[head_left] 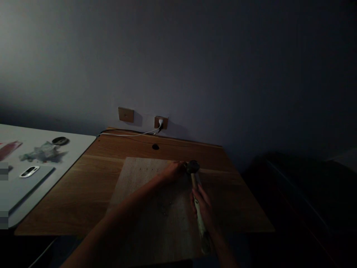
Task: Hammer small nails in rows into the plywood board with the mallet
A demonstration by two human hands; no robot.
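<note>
The right hand (205, 209) clasps the hammer (193, 182): pale worn handle, dark rounded head toward 12 o'clock. The left hand (173, 172) lies curled at the head's 9 o'clock; whether it pinches anything cannot be told.

The hammer (194, 182) has a dark metal head and a pale handle, gripped near the middle by the right hand (203, 208). Its head is low over the far edge of the wooden board (136, 182). This pale board lies flat and shows some small dark dots near that edge.

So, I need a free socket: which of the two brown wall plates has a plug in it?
The right-hand brown wall plate, holding a white plug and cable; the left-hand plate has nothing plugged in.
</note>
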